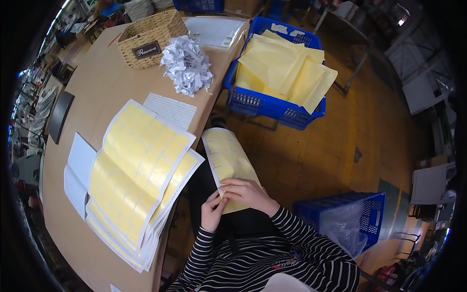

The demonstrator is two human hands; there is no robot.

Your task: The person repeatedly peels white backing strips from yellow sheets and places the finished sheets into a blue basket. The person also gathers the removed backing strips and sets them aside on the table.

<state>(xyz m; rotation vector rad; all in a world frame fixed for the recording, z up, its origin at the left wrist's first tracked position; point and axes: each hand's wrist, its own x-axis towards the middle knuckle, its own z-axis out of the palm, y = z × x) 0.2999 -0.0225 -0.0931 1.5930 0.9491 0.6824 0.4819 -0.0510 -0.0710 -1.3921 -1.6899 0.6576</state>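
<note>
A yellow sheet [231, 158] with a white margin and thin printed lines lies across my lap. My left hand [212, 212] pinches its near left edge between thumb and fingers. Just to the right, my right hand [247, 193] rests over the sheet, its fingertips closed on the same edge, close to the left hand's. A small white bit shows between the fingertips; what it is I cannot make out. On the table at my left lies a stack of similar yellow gridded sheets [138, 158], the top ones curling up toward my lap.
The brown table [92, 104] carries a woven basket [148, 41], a heap of crumpled white paper strips [186, 65], a white gridded sheet [170, 111] and a dark flat slab [61, 117]. A blue crate [258, 103] holds yellow sheets; another blue crate [311, 214] has a plastic liner.
</note>
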